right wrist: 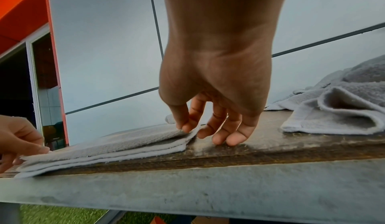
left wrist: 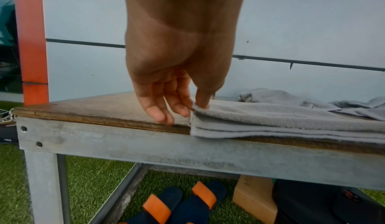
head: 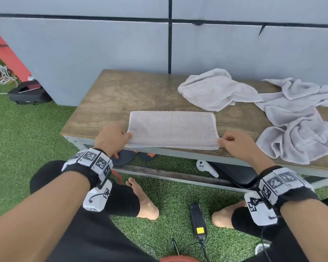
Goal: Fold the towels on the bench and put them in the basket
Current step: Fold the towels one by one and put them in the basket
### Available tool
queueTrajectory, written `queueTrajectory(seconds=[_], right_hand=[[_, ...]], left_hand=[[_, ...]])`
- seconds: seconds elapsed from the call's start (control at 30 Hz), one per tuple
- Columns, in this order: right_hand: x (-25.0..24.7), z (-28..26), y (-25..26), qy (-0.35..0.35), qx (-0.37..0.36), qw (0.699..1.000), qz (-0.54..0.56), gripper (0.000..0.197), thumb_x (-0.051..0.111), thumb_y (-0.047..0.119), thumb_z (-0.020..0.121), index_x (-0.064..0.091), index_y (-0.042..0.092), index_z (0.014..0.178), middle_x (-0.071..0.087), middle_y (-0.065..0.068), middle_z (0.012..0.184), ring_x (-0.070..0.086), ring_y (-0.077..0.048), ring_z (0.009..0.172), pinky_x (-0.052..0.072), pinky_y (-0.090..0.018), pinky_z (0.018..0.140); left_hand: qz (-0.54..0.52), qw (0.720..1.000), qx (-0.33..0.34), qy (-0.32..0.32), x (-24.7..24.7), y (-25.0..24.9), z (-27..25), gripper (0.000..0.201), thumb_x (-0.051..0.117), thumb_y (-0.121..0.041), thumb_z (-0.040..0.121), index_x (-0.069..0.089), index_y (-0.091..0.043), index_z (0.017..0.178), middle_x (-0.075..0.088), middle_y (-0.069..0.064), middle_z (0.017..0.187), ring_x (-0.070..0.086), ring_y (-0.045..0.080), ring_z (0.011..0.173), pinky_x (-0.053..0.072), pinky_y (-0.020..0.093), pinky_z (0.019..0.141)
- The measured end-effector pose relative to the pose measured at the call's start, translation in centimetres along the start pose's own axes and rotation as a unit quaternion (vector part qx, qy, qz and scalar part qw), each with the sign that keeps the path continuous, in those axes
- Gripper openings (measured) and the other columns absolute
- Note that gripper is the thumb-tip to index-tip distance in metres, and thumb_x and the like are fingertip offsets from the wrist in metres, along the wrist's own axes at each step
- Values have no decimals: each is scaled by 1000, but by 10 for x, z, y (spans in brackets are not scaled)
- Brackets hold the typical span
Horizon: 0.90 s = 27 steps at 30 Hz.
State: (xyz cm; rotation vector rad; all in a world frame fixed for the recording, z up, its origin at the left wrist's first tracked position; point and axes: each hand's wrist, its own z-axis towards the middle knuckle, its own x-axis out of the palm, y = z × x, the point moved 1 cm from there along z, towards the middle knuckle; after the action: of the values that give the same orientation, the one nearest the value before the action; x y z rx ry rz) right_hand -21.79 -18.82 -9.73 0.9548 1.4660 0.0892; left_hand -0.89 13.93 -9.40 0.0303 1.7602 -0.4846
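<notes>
A grey towel (head: 171, 129), folded into a long flat strip of several layers, lies along the near edge of the wooden bench (head: 121, 95). My left hand (head: 128, 136) pinches the top layer at its near-left corner (left wrist: 197, 108) between thumb and forefinger. My right hand (head: 221, 141) pinches the top layer at the near-right corner (right wrist: 186, 129) the same way, its other fingers hanging loose over the wood. Two unfolded towels lie crumpled on the bench: one at the back (head: 214, 89), a larger heap on the right (head: 299, 125). No basket can be made out.
A grey wall (head: 102, 53) stands right behind the bench. Under the bench are slippers (left wrist: 181, 201), a cardboard box (left wrist: 254, 194) and a white controller (head: 206, 167). A black power adapter (head: 198, 218) with its cable lies on the grass between my bare feet. A black bag (head: 28, 93) sits far left.
</notes>
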Motion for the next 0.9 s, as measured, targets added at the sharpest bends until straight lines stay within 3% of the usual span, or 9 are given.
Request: queueTrajectory(seconds=[0.17, 0.3, 0.47, 0.53, 0.6, 0.67, 0.73, 0.83, 0.9], right_hand=[[-1, 0, 7, 2, 9, 1000, 15, 36, 64, 19, 91, 53, 5, 60, 50, -5, 55, 42, -15, 50, 34, -19, 52], [-5, -1, 11, -33, 0, 998, 54, 39, 64, 16, 88, 56, -13, 64, 48, -10, 53, 37, -18, 45, 33, -8, 42], [3, 0, 7, 31, -1, 999, 9, 47, 66, 18, 86, 41, 12, 48, 34, 0, 45, 27, -13, 40, 32, -18, 52], [5, 1, 5, 42, 12, 999, -19, 46, 68, 21, 83, 38, 16, 49, 35, 2, 46, 30, -13, 43, 35, -24, 52], [7, 1, 10, 6, 14, 999, -34, 42, 65, 28, 82, 37, 18, 53, 40, 3, 52, 37, -15, 49, 41, -28, 61], [11, 2, 19, -75, -20, 996, -33, 37, 58, 35, 83, 36, 18, 58, 43, 3, 59, 40, -15, 58, 42, -34, 78], [19, 5, 38, -132, -69, 988, -33, 27, 56, 33, 86, 46, 16, 67, 49, 1, 76, 44, -19, 78, 40, -34, 84], [43, 21, 76, -90, -158, 980, -78, 13, 56, 27, 93, 58, 16, 100, 50, 0, 110, 43, -18, 104, 42, -36, 89], [62, 39, 91, -35, -179, 978, -104, 34, 49, 27, 98, 52, 15, 129, 45, -2, 138, 41, -20, 127, 39, -43, 109]], left_hand=[[-19, 1000, 1, 11, -1, 1, 0, 51, 63, -38, 93, 38, -18, 54, 38, -3, 43, 36, 12, 30, 31, 21, 45], [-41, 999, 9, -19, -5, 1, 0, 48, 62, -32, 89, 32, -21, 54, 32, -5, 46, 34, 17, 42, 30, 24, 50], [-23, 1000, -3, 16, -1, 5, -4, 43, 63, -30, 89, 43, -17, 54, 43, -8, 41, 43, 10, 34, 31, 21, 45], [-18, 999, -19, 25, 0, 3, -6, 34, 61, -32, 88, 48, -15, 62, 52, -4, 49, 53, 15, 46, 37, 25, 49], [-28, 999, -21, -15, -2, -3, -8, 23, 60, -31, 85, 48, -15, 73, 58, 1, 67, 56, 21, 60, 43, 29, 56], [-27, 996, 14, -79, -1, -15, -8, 18, 59, -32, 87, 49, -17, 84, 56, 2, 92, 56, 22, 77, 49, 36, 66], [-35, 988, 92, -121, 6, -35, -3, 19, 59, -30, 91, 51, -15, 99, 48, 2, 111, 50, 21, 96, 48, 36, 78], [-38, 972, 201, -112, 28, -73, 8, 30, 54, -28, 97, 52, -12, 122, 47, 5, 129, 46, 21, 116, 45, 36, 98], [-28, 969, 231, -82, 45, -95, 19, 40, 47, -30, 100, 47, -12, 135, 39, 9, 149, 37, 26, 139, 37, 44, 113]])
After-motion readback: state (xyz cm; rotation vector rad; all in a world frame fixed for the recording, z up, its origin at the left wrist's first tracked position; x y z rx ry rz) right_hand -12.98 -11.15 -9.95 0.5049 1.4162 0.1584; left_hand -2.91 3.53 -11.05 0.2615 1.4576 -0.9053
